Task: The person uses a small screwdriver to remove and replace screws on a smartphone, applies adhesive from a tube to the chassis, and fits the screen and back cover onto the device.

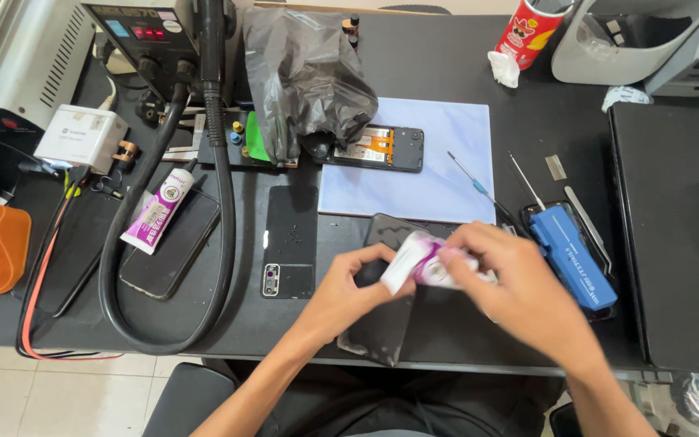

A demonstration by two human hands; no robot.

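**Both hands on a glue tube above the dark worktop**

The left hand [341,295] and the right hand [511,283] met over the front edge of the worktop [446,73], both closed on a small white-and-purple glue tube [422,263]. The left grip pinched the tube's pale end between thumb and fingers; the right grip wrapped its other end, fingers curled tight over it. The tube was blurred, so its cap could not be made out. Directly beneath the hands lay a dark phone back cover [378,324], partly over the worktop's edge. Just left of it rested another black back cover [289,243] with a camera cut-out. Farther left, a second glue tube [159,210] lay on a dark phone. A blue tool case [572,255] sat just beside the right hand, and an opened phone [378,148] lay on a pale mat [446,178] behind.
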